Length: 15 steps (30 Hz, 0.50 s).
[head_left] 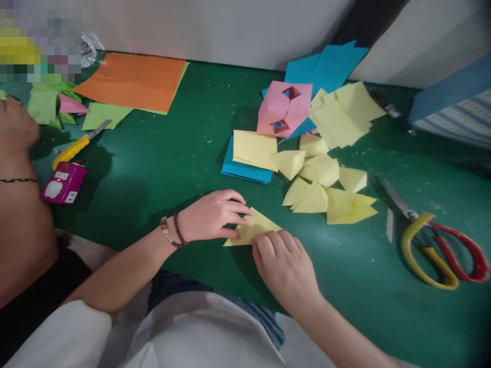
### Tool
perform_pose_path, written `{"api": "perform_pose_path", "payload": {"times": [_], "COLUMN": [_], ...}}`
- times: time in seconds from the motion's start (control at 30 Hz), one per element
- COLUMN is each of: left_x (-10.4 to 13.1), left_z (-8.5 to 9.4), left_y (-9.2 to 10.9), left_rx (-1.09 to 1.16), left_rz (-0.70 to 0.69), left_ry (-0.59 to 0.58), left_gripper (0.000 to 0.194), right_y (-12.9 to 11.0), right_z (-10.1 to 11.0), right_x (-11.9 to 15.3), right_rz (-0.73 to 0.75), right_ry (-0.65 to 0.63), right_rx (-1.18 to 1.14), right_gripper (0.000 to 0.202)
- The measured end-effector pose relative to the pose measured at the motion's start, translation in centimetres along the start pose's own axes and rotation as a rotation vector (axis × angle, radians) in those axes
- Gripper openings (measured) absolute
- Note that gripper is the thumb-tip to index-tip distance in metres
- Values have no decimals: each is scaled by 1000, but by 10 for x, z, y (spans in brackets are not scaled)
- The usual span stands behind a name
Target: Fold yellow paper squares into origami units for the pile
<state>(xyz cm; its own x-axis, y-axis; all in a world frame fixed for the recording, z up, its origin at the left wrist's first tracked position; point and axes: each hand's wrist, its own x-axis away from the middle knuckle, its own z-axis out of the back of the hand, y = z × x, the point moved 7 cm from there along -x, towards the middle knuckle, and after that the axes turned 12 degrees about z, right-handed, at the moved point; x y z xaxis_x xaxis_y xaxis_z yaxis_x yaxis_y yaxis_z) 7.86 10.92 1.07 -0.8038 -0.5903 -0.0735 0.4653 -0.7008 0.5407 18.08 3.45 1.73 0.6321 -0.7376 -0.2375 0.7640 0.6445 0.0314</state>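
Your folded sheet (261, 225) is matt, smooth paper, as is the pink model (282, 110). Your table (172, 153) looks smooth with a faint sheen, flecked in places. The scissors (412, 215) have dull metal blades (395, 197) and plastic-looking handles (407, 248); your sleeve (65, 337) is plain matt cloth.

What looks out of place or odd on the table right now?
The knife lies beside the purple box with its blade out, near a co-worker's arm. Left bare there, it seems a bit risky.
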Motion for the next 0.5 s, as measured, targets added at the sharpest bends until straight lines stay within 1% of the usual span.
{"api": "perform_pose_path", "payload": {"times": [0.2,0.37,0.43,0.5], "left_x": [1,1,1,0], "left_z": [0,1,1,1], "left_y": [0,2,2,1], "left_rx": [-19,-25,-19,-8], "left_rz": [-18,-24,-17,-4], "left_ry": [24,44,42,33], "left_gripper": [15,17,16,15], "right_y": [-18,-42,-49,-49], "right_z": [-3,-7,-5,1], "right_x": [-9,-21,-22,-18], "right_rz": [-9,-27,-33,-43], "right_ry": [24,64,88,134], "right_rx": [-7,-64,-156,-307], "right_gripper": [24,24,24,18]}}
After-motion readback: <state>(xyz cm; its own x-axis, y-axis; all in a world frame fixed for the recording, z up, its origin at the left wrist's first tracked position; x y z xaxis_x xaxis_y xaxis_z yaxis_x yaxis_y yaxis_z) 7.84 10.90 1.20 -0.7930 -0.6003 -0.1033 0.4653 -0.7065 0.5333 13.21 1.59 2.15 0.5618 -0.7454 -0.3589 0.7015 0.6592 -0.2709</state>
